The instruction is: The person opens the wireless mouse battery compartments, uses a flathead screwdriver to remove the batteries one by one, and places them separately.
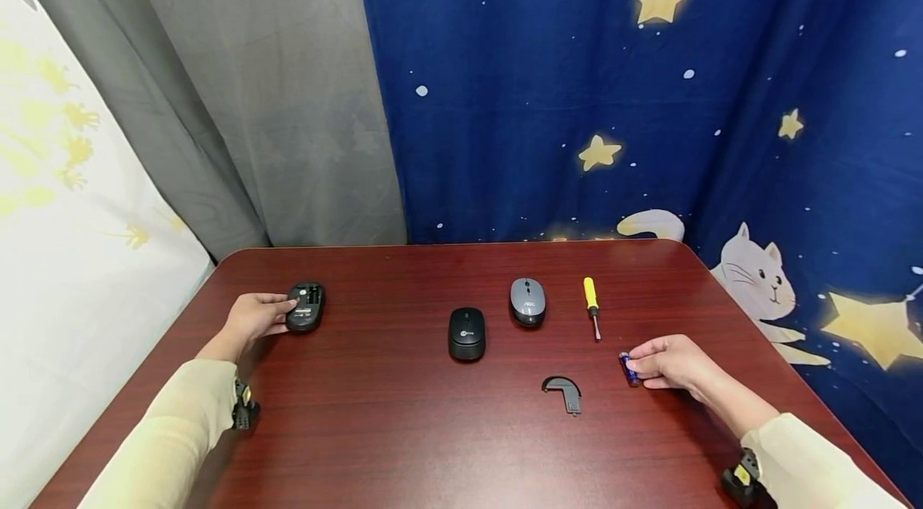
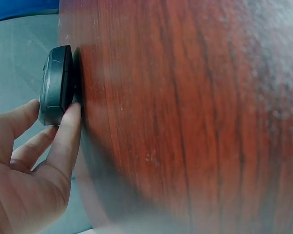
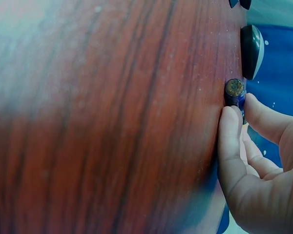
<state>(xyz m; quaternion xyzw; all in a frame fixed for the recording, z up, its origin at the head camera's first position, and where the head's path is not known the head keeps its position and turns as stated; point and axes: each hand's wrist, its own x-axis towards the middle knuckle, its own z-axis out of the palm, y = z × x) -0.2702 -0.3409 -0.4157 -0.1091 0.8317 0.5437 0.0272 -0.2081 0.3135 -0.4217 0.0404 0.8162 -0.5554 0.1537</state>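
At the table's far left, my left hand (image 1: 248, 319) pinches the near-left edge of a black computer mouse (image 1: 312, 315) between thumb and fingers. The mouse lies underside up, its battery slot uncovered. In the left wrist view the mouse (image 2: 57, 83) shows edge-on, close over the tabletop. On the right side, my right hand (image 1: 672, 365) pinches a dark blue battery (image 1: 626, 369) between thumb and fingers, low at the table. One worn-looking end of the battery (image 3: 235, 87) faces the right wrist camera.
A black curved battery cover (image 1: 573, 392) lies left of my right hand. Behind it are a black mouse (image 1: 467, 335), a grey mouse (image 1: 528, 300) and a yellow-handled screwdriver (image 1: 591, 296). Curtains hang beyond the far edge of the brown table (image 1: 389, 413).
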